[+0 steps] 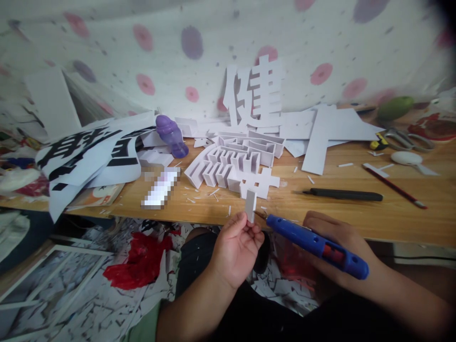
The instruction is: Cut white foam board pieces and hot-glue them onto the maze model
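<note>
Your left hand [237,247] pinched a white strip [251,204] beside the blue tool [295,231]

At far left, sheets with black printing [85,173] lay heaped on the wooden table [409,218], and below them red plastic [140,261] sat among paper scraps on the floor. Next came a purple bottle [173,135], tilted behind a blurred-out rectangle [161,190].

In the middle, a white cut-out character [264,90] stood upright behind a white walled piece [234,186]. Just in front of that piece, you had the strip upright near the table's front edge, thumb and fingertips narrow upon it, the other fingers curled.

To the right, your right hand [338,230] had its fingers closed around the blue tool, whose tip pointed at the strip; you could not tell whether they touched. Beyond lay a dark pen-like tool [345,194], then a red-and-black pencil [395,186], with scissors [409,137] farther back.
</note>
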Demonstrator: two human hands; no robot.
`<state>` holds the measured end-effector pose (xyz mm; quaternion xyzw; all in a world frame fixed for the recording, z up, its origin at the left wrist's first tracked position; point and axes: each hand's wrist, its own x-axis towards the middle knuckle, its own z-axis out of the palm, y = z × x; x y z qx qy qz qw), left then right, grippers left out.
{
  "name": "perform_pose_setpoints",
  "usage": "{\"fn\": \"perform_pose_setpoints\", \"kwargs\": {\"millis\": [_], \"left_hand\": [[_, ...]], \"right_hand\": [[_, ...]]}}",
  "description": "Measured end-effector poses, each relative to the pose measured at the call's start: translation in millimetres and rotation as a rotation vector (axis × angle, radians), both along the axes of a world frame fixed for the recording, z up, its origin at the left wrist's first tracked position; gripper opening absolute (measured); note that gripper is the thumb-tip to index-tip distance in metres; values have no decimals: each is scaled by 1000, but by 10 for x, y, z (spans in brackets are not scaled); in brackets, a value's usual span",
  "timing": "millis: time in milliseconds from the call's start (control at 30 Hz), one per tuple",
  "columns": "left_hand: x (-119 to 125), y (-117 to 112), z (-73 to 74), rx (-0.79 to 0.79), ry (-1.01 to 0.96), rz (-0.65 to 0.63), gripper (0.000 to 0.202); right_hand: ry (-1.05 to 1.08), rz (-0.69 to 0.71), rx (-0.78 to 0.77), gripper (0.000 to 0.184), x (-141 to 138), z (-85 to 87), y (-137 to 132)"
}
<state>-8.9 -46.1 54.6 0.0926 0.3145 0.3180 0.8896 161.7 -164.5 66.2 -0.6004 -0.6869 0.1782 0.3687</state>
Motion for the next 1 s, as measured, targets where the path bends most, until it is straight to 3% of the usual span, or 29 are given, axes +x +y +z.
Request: {"fn": "perform_pose_setpoints", "kwargs": {"millis": [1000], "left_hand": [[-11,-54,-14,108,-10,-70,22]], "right_hand": [[53,-134,65,20,83,64,-23]]}}
